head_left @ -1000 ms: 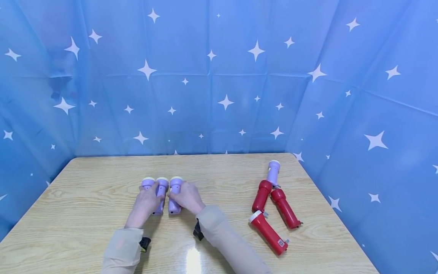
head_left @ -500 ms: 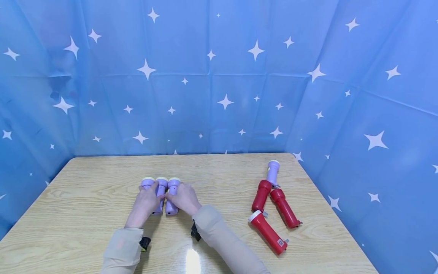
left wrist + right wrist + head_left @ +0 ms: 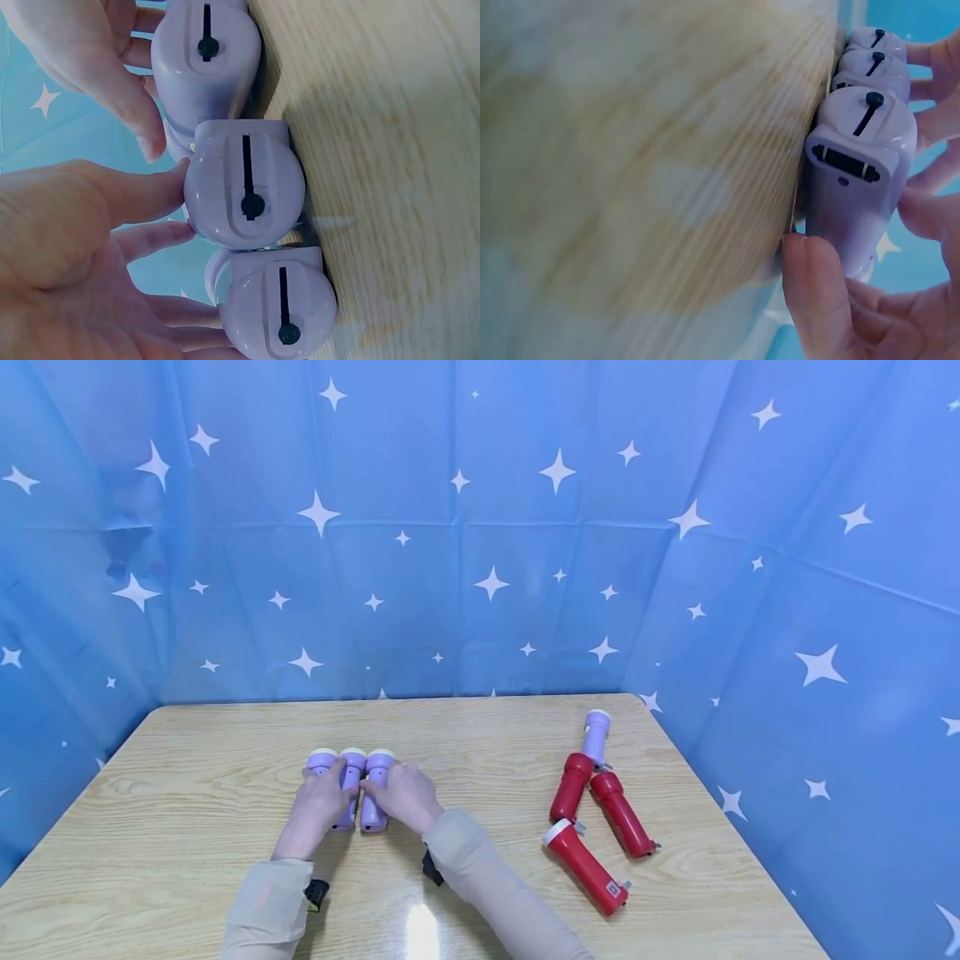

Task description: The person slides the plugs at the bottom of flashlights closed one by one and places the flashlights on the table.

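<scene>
Purple torch (image 3: 373,814) lies on the wooden table (image 3: 472,768), between thumb and fingers of the right hand (image 3: 405,795), clamped around it. The left hand (image 3: 318,797) pinches the middle torch (image 3: 345,817); its other fingers perhaps touch the left torch (image 3: 322,762). Behind hangs a curtain (image 3: 435,622).

There are four purple flashlights (image 3: 373,814), three red flashlights (image 3: 588,868), two hands (image 3: 318,797) (image 3: 407,793), one table (image 3: 480,752).

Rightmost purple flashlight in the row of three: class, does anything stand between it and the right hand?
Nothing visible does: the right hand holds the rightmost purple flashlight. The middle purple flashlight lies to its left.
</scene>
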`<state>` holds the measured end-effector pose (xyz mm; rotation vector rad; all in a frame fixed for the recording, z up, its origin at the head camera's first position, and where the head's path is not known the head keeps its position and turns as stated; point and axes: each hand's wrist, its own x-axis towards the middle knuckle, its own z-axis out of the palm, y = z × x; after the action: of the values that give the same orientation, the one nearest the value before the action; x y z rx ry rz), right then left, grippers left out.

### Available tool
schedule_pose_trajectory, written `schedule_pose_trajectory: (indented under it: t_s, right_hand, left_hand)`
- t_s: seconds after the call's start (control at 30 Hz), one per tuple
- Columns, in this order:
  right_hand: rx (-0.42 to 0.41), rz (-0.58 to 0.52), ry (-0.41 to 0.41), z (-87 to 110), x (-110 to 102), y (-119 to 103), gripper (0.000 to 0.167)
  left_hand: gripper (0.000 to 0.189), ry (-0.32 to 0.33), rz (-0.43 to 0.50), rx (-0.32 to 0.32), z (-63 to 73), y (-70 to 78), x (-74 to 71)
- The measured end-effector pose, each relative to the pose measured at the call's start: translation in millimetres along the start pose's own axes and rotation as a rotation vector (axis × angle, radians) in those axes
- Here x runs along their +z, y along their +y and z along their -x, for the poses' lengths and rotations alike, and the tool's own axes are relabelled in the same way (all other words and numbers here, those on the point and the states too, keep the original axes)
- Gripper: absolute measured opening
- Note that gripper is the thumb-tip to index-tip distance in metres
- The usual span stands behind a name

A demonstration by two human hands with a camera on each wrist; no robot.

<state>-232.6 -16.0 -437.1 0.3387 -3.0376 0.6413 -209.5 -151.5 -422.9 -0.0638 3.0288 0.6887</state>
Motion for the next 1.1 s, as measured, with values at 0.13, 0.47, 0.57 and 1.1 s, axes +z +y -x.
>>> schedule_pose_trajectory:
  t_s: [0.13, 0.47, 0.57, 1.1]
  right_hand:
    - [-0.008, -0.017, -0.02, 0.9, -2, 4, 0.042]
    - [-0.063, 0.087, -0.009, 8.1, -8, 12, 0.044]
    - [-0.066, 0.158, -0.009, 14.3, -15, 16, 0.049]
    - [-0.109, 0.247, 0.021, 60.7, -80, 68, 0.039]
  left_hand:
    - [0.056, -0.018, 0.008, -0.012, -0.7, 0.3, -0.4]
    - [0.057, -0.033, 0.005, -0.019, -1.6, 1.0, 1.3]
    - [0.057, -0.03, 0.006, -0.017, -1.9, 0.9, 2.1]
    - [0.057, -0.051, 0.02, -0.043, -1.1, 0.3, -0.4]
